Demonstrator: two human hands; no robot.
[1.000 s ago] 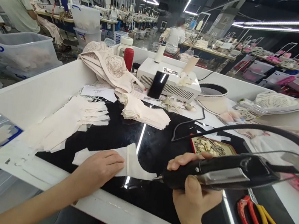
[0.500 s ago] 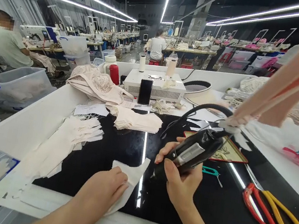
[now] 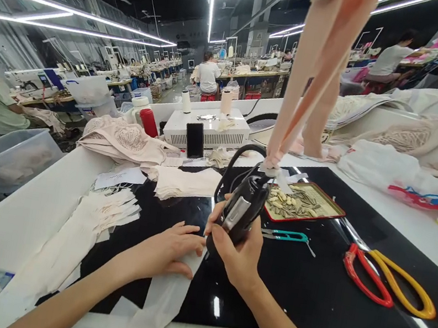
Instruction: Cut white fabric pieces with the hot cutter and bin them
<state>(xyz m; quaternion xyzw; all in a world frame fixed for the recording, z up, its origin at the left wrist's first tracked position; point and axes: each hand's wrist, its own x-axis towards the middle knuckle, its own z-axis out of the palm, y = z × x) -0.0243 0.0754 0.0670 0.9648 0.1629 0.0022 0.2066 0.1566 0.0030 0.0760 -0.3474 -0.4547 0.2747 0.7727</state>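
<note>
My right hand (image 3: 242, 260) is wrapped round a black handheld power tool (image 3: 243, 207) with a silver plate and a cord at its top; its lower tip points down near the fabric and is partly hidden. My left hand (image 3: 165, 247) lies with fingers spread on a white fabric piece (image 3: 166, 303), which runs from under the fingers to the table's front edge. Strips of pink cloth (image 3: 315, 62) hang down to the tool's cord end. A stack of cream cut pieces (image 3: 68, 234) lies left of my left hand, and a second stack (image 3: 186, 182) lies beyond it.
Teal thread snips (image 3: 289, 235) and scissors (image 3: 391, 277) with red and yellow handles lie to the right. Behind them is a red-rimmed tray (image 3: 339, 211) of seeds and nuts. Farther back are a phone (image 3: 194, 140), a white vented box (image 3: 224, 131) and lace bras (image 3: 122, 137).
My left hand has gone from gripping the fabric piece to resting spread on it. The fabric now reaches the front edge. The tool is more upright, and the view has swung right.
</note>
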